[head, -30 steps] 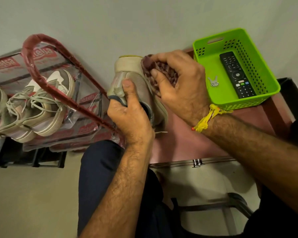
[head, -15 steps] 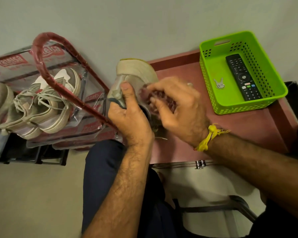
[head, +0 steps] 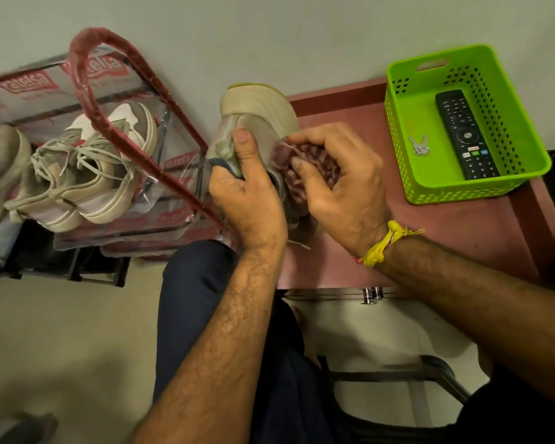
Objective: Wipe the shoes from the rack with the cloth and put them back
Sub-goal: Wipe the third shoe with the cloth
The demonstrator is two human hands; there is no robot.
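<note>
The shoe is gripped by the left hand above the surface's left edge. The cloth, bunched in the right hand's curled fingers, has been drawn from toe down to collar.

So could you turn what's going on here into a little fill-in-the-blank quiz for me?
1. The left hand grips a beige ____ by its heel end.
2. The right hand presses a maroon ____ against that sneaker.
3. The black remote control lies inside a ____ plastic basket.
4. The sneakers with tangled laces sit on the red-framed shoe ____.

Missing words: sneaker; cloth; green; rack
</note>
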